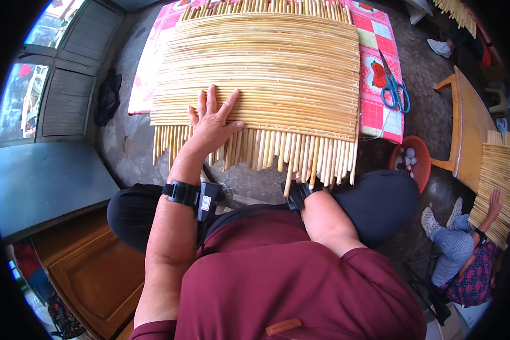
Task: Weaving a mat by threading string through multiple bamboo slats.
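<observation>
A mat of straw-coloured sticks (255,68) lies on a pink checked cloth (379,113), its loose ends overhanging the near edge. My left hand (212,124) rests flat on the mat's lower left part, fingers spread. My right forearm reaches under the overhanging sticks, which mostly hide my right hand (310,180); its fingers cannot be made out. Blue-handled scissors (391,90) lie on the cloth to the right of the mat, beside some white string.
A red basin (413,175) with balls sits right of my knee. A wooden table (470,136) stands farther right, where a co-worker's hand (496,201) rests on another stick mat. Another person's foot (439,48) shows at upper right. A blue-grey cabinet (51,181) stands left.
</observation>
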`<state>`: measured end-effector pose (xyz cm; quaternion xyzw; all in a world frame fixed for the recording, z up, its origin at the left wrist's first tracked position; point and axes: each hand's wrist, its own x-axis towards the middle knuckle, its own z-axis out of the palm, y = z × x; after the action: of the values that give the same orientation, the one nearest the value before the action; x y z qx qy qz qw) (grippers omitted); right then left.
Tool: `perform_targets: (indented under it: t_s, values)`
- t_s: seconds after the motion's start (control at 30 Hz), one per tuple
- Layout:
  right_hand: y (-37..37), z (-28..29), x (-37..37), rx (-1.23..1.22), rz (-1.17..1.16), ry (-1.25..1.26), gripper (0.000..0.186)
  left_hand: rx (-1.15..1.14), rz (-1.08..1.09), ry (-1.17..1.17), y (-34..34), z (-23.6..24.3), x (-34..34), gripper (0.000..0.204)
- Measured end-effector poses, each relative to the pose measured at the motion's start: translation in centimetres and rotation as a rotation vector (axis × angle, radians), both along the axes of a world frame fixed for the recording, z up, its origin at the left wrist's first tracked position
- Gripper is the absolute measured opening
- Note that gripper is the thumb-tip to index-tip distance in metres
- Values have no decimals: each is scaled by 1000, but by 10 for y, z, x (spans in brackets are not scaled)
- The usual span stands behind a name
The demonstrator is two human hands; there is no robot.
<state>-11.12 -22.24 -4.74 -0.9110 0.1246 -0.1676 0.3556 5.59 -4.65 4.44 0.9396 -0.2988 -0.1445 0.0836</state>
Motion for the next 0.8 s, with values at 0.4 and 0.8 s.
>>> perform_targets:
  t_s: [0.4,0.8]
  values:
    - [0,5,-4,-64,-16,-14,26,-234,-357,-76,20,9,-59,91]
    - [11,30,-33,-609,16,-77,27,-207,-397,-565,13,-13,-76,54]
